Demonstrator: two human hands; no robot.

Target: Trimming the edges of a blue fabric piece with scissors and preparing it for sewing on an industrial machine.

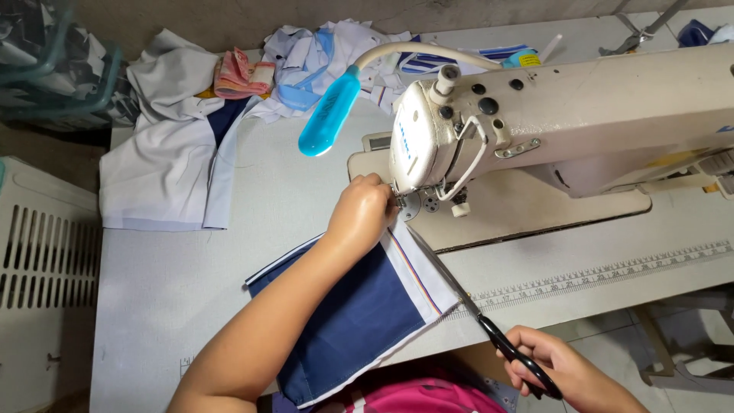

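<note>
One sewing machine (pixel 550 115), cream, on a pale table (pixel 168 283). One blue clip lamp (pixel 329 115) on a bent white neck, hanging just above and left of the left hand's fingers.

Left hand (pixel 361 216): fingers curled together, knuckles up, pressed on the top edge of one navy fabric piece (pixel 352 321) right beside the machine's needle area. Fingertips hidden under the hand; cannot tell whether they pinch the cloth or only press it. The fabric runs from under those fingers back toward the person, with a white border and a thin striped trim (pixel 417 279) along the edge on the right-hand side.

Right hand (pixel 569 371): fingers closed through the black loops of one pair of scissors (pixel 489 329). Blades point up and away from the fingers, lying along the fabric's trimmed edge; whether the blades are parted I cannot tell.

One printed ruler strip (pixel 612 274) on the table edge, beyond the right fingers. One heap of white and blue cloth (pixel 229 99) well beyond the left fingers.
</note>
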